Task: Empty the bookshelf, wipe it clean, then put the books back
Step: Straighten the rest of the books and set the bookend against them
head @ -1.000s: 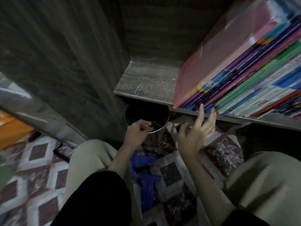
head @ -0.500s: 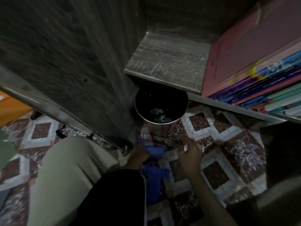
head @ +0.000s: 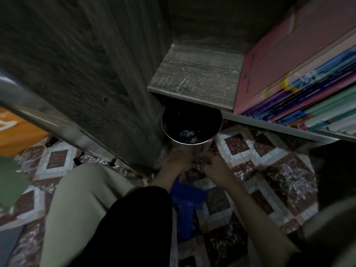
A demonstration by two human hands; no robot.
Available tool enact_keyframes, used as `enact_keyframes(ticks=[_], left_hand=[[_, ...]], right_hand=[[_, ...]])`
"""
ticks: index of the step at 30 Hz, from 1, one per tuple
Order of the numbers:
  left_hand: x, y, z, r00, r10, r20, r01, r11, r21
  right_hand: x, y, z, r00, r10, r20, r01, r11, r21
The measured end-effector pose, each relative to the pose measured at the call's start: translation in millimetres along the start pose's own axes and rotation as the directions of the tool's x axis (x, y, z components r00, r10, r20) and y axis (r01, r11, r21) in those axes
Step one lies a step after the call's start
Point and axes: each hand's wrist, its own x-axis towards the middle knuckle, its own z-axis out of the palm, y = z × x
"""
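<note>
I'm crouched at the foot of the bookshelf (head: pixel 196 74), both hands down near the floor tiles (head: pixel 237 145), just in front of the metal bin (head: pixel 202 120) tucked under the lowest board. My left hand (head: pixel 177 161) and right hand (head: pixel 213 167) sit close together with the fingers curled in. The view is dim and smeared there, so I cannot tell whether either 1 has hold of anything. The blue cloth (head: pixel 187 197) lies crumpled on the tiles just under my wrists.

The books (head: pixel 300 89) lean in 1 slanting row on the right part of the board, the pink cover (head: pixel 289 54) outermost. The left part is bare and shows pale flecks.

I judge the wiping is in hand, though the shelf is not fully emptied. To do it well:

- I should bunch the cloth into 1 firm pad rather than drag it loose.
- Starting in the back corner, I'd draw each stroke toward the front edge, so the grit drops into the bin directly below.
- My free hand belongs flat against the pink cover, because that row looks ready to slide once nudged.
- The board under the books can't be cleaned until they come out.
</note>
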Motion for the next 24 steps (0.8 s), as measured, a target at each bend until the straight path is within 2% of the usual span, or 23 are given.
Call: enact_keyframes(ticks=[2,7,9,11,14,17,19,20,22,24], left_hand=[[-13.7,16.1,-24.2,1.0,0.017,0.019,-0.017,1.0,0.022],[-57.3,49.8,-84.4,0.998,0.068,-0.012,-0.068,0.997,-0.028],[-81.9,62.2,-114.0,0.992,0.102,-0.068,-0.106,0.992,-0.062],[-104.3,72.1,-144.1,0.983,0.128,-0.133,-0.143,0.983,-0.111],[-133.0,82.1,-188.9,0.94,0.157,-0.302,-0.203,0.971,-0.126],[-144.8,85.3,-223.5,0.81,0.189,-0.555,-0.245,0.969,-0.027],[-139.4,84.5,-236.8,0.737,0.177,-0.652,-0.252,0.967,-0.022],[-132.3,83.3,-240.3,0.707,0.167,-0.687,-0.245,0.969,-0.017],[-112.5,80.5,-244.1,0.652,0.152,-0.743,-0.222,0.975,0.005],[-91.1,77.6,-246.1,0.615,0.159,-0.773,-0.21,0.977,0.033]], right_hand=[[-6.7,-13.9,-8.2,0.993,0.038,0.11,-0.029,0.997,-0.078],[-38.1,-55.5,-46.4,0.92,0.06,0.386,-0.045,0.998,-0.048],[-46.5,-67.4,-62.6,0.911,0.064,0.407,-0.031,0.996,-0.088],[-55.2,-82.7,-81.8,0.928,0.018,0.371,0.011,0.997,-0.077],[-59.4,-110.1,-111.5,0.952,-0.132,0.276,0.118,0.991,0.068],[-45.5,-138.4,-128.0,0.959,-0.261,0.114,0.228,0.943,0.241],[-24.1,-152.9,-128.6,0.959,-0.28,-0.029,0.277,0.918,0.284],[-13.2,-158.3,-126.8,0.95,-0.297,-0.096,0.312,0.916,0.25],[8.6,-162.4,-121.6,0.917,-0.35,-0.192,0.367,0.928,0.061],[27.7,-161.8,-116.2,0.891,-0.371,-0.262,0.349,0.928,-0.127]])
